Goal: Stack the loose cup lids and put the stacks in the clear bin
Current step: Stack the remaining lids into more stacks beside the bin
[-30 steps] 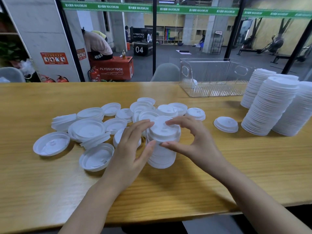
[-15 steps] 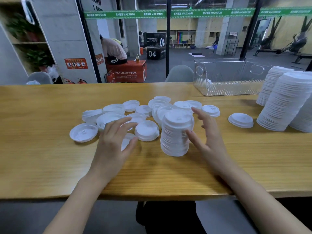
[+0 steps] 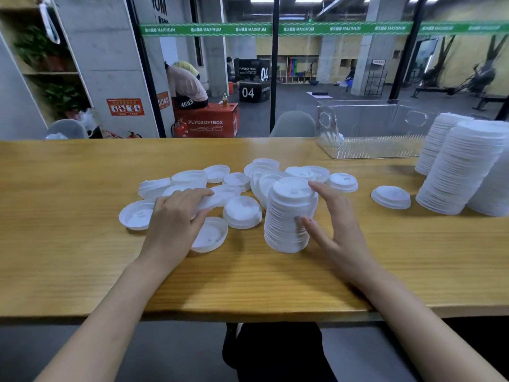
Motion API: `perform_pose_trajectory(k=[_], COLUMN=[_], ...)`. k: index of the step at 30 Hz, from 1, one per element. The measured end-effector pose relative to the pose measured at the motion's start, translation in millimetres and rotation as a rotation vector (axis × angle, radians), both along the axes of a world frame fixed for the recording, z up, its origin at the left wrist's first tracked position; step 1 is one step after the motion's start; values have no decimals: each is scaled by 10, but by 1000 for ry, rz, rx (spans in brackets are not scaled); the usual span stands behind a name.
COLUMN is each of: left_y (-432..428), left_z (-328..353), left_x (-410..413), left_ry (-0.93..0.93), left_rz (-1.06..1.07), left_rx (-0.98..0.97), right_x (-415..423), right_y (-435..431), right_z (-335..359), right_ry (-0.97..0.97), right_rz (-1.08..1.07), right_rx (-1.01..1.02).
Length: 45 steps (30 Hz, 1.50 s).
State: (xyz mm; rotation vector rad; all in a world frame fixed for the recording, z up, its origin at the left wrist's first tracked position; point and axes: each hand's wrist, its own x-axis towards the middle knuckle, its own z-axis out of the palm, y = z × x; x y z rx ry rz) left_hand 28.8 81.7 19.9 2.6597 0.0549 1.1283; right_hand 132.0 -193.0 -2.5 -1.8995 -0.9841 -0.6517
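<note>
- the short stack of lids (image 3: 287, 216) stands upright on the wooden table (image 3: 82, 260), near its front edge and just right of the loose lids (image 3: 237, 180).
- the right hand (image 3: 337, 224) is at the stack's right side, fingers fairly straight and not wrapped round it: the thumb tip touches the ribbed side low down and a fingertip is at the top rim.
- the left hand (image 3: 175, 220) lies palm down over the loose lids, fingers stretched out across one blurred lid (image 3: 217, 198); with the blur i cannot tell whether the thumb pinches that lid or the hand only rests on it.
- an upturned lid (image 3: 212, 237) lies just beside the left thumb, partly under the hand, and another upturned lid (image 3: 136, 215) lies at the hand's left.
- a lid lying top side up (image 3: 242, 212) sits between the left hand and the short stack.
- a lone lid (image 3: 390, 197) lies apart, to the right of the right hand.
- tall stacks of lids (image 3: 462, 166) stand on the table at the far right.
- the clear bin (image 3: 369, 150) stands on the far edge of the table, behind the lone lid and just left of the tall stacks; something small and white (image 3: 340, 137) shows at its left end.
</note>
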Motion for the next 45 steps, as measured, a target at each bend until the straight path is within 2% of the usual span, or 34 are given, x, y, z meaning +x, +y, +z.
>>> perform_pose_trajectory(k=[4, 8, 12, 19, 24, 28, 32, 35, 38, 45], left_y=[-195, -445, -669, -813, -807, -695, -464, -341, -321, -658], left_z=[259, 507, 687, 829, 759, 680, 534, 477, 499, 673], left_x=[18, 131, 323, 542, 625, 624, 560, 474, 413, 398], left_ry=[-154, -105, -25, 10, -69, -210, -215, -187, -140, 103], left_rz=[-151, -356, -476, -592, -537, -457, -372, -343, -406, -660], left_rx=[-368, -764, -994, -1150, -1197, -1301, -1397, -1560, -1672, -1572], right_x=[0, 10, 53, 169, 190, 187, 169, 122, 120, 167], right_y=[5, -2, 2, 106, 139, 241, 389, 476, 446, 279], right_z=[3, 27, 195, 412, 384, 495, 642, 627, 613, 709], right_ry=[3, -37, -114, -123, 38, 116, 125, 129, 85, -25], right_rz=[-2, -9, -15, 18, 111, 147, 220, 293, 253, 115], right_rx=[6, 32, 63, 33, 49, -87, -246, -253, -107, -38])
